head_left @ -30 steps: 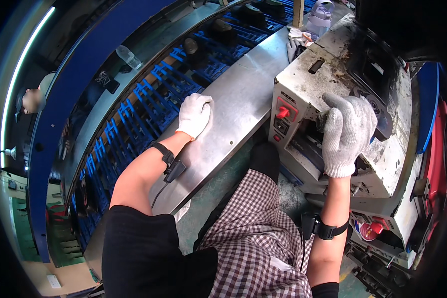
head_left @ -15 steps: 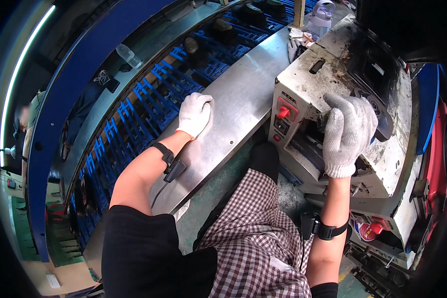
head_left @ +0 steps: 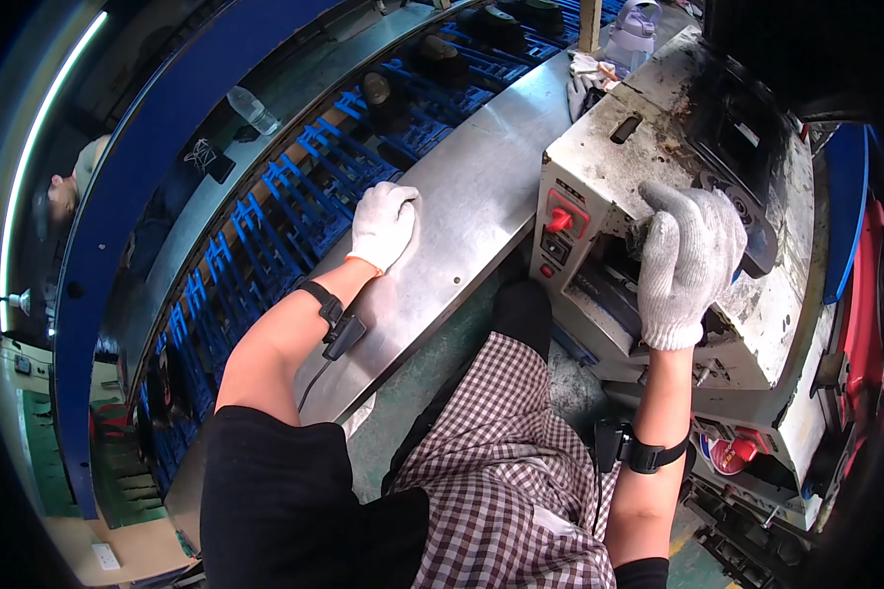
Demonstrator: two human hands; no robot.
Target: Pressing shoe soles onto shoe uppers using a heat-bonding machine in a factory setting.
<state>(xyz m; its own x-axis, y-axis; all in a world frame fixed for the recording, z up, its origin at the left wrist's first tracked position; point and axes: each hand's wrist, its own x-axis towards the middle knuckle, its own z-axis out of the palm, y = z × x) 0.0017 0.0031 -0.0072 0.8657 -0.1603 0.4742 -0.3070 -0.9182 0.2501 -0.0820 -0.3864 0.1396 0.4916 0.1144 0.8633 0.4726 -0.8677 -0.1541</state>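
My left hand [head_left: 385,226], in a white knitted glove with an orange cuff edge, rests curled on the bare metal bench [head_left: 486,167]. Its fingers are folded in, and nothing shows in them. On the right, my right hand [head_left: 688,265] wears a greyish white knitted glove, closed with bent fingers at the top front of a stained white machine [head_left: 599,162]. What its fingertips hold, if anything, is hidden. A red switch [head_left: 559,220] sits on the machine's front panel, left of that hand. Behind the glove lies a dark, flat, rounded part [head_left: 756,231].
Beyond the bench runs a conveyor of blue slats [head_left: 314,162] carrying several dark shoe-like pieces [head_left: 437,59]. A lilac bottle [head_left: 631,34] and gloves [head_left: 589,74] stand at the bench's far end. A clear bottle [head_left: 252,110] lies across the conveyor. Another person [head_left: 74,182] is at far left.
Both of my hands stay where they were. At far left, the other person has shifted, leaning further forward into view.
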